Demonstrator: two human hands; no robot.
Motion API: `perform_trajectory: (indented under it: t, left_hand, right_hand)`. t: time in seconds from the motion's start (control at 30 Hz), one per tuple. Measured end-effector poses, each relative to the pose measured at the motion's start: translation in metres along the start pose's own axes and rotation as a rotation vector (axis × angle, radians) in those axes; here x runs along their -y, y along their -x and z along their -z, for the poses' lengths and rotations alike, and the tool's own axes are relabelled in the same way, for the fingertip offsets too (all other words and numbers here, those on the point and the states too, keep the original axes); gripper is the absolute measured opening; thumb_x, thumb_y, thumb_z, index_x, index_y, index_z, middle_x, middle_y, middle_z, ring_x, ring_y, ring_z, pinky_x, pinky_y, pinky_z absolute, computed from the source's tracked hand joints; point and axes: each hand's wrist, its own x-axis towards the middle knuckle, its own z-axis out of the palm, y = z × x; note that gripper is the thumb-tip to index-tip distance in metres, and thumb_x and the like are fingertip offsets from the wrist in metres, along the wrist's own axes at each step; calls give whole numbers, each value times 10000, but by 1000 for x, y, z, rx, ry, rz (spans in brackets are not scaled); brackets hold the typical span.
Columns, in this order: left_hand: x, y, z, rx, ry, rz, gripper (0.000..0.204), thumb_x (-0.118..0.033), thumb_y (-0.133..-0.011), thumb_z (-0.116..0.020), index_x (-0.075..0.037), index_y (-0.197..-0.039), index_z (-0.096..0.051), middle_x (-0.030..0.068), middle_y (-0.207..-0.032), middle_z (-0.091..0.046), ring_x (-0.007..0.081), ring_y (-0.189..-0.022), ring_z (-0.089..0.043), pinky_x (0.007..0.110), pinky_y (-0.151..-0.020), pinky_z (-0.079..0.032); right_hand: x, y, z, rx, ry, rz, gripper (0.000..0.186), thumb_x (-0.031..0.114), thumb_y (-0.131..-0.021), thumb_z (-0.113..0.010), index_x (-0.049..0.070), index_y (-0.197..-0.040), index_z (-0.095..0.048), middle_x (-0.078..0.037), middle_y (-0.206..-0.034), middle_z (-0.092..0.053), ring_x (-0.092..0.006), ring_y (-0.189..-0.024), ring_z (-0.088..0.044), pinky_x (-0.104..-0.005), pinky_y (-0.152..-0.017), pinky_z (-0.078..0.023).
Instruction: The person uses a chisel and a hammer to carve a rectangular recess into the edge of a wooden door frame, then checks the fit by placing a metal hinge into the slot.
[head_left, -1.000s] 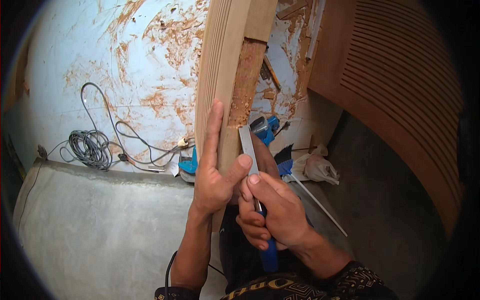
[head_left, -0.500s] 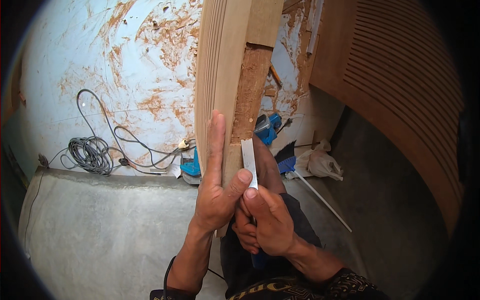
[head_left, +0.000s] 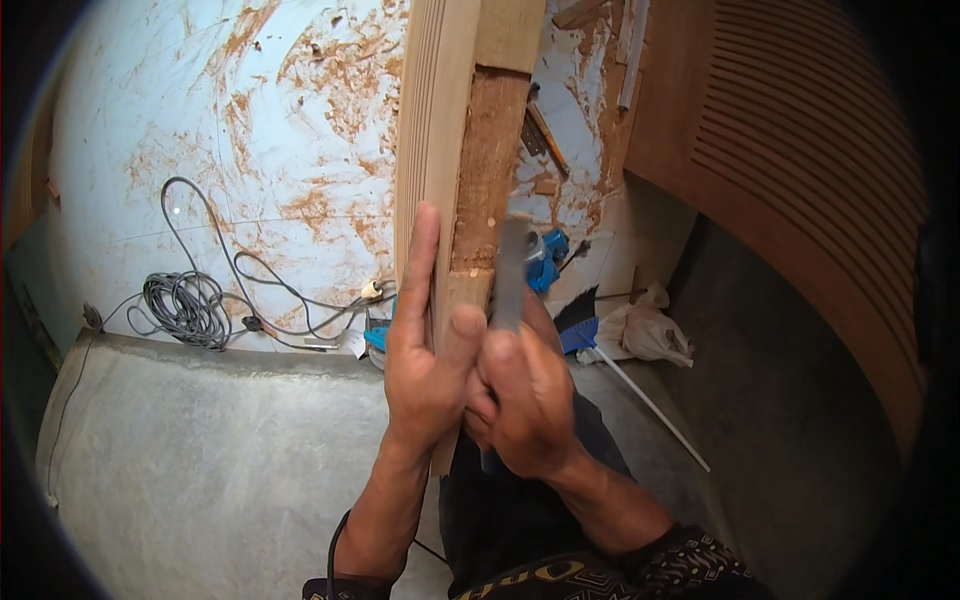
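A wooden door panel point(head_left: 440, 150) with a grooved left face stands on edge between my legs and runs away from me. Cut into its narrow edge is a long rough recess point(head_left: 488, 160). Straight fingers of my left hand point(head_left: 425, 370) lie along the panel's left face, its thumb over the edge just short of the recess. My right hand point(head_left: 525, 405) is closed round the handle of a chisel point(head_left: 512, 275). The blade, blurred, points away from me beside the recess's near right corner; I cannot tell whether it touches wood. Fingers hide most of the handle.
At left lies a coiled dark cable point(head_left: 185, 310) by a white sheet point(head_left: 200, 130) strewn with sawdust. Right of the panel are a blue power tool point(head_left: 545, 260), a pencil point(head_left: 545, 135), a blue brush point(head_left: 580, 335) and a plastic bag point(head_left: 655, 335). Another grooved panel point(head_left: 800, 140) stands far right.
The chisel blade has come away from the recess's near end, shifting right and farther forward with my right hand. My left hand has slid slightly forward and stays against the panel.
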Motion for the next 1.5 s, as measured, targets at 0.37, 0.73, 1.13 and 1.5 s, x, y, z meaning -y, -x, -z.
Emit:
perform_trajectory:
  t: [0.37,0.73,1.13,1.5]
  left_hand:
    - [16,8,7,28,2,-71,861,-309,-970,-688,45,-1616,-242,198,-1692,-243,302,-1563,-242,409,-1257,-216]
    - [6,4,5,43,66,5,857,-340,-981,-665,26,-1625,-234,181,-1701,-223,292,-1572,-208,407,-1268,-176]
    - [11,4,8,5,87,55,849,-390,-974,-714,25,-1598,-314,211,-1706,-198,305,-1580,-190,420,-1270,-182]
    - [11,2,2,-85,232,84,592,-152,-1043,-632,30,-1557,-401,207,-1666,-311,248,-1532,-317,380,-1248,-254]
  right_hand:
    - [12,26,-2,91,-87,-317,427,352,-1133,-376,52,-834,-427,-20,-587,-442,-110,-432,-463,-283,-388,-378]
    - [59,23,-14,108,-267,-556,450,393,-1138,-366,50,-849,-390,-25,-610,-405,-108,-428,-419,-285,-373,-394]
    - [2,17,-11,70,2,-220,449,415,-1134,-364,48,-908,-492,-8,-601,-497,-102,-468,-481,-295,-451,-390]
    - [-12,-2,-10,36,17,-111,403,352,-1126,-364,20,-960,-522,-23,-623,-540,-110,-498,-513,-292,-477,-401]
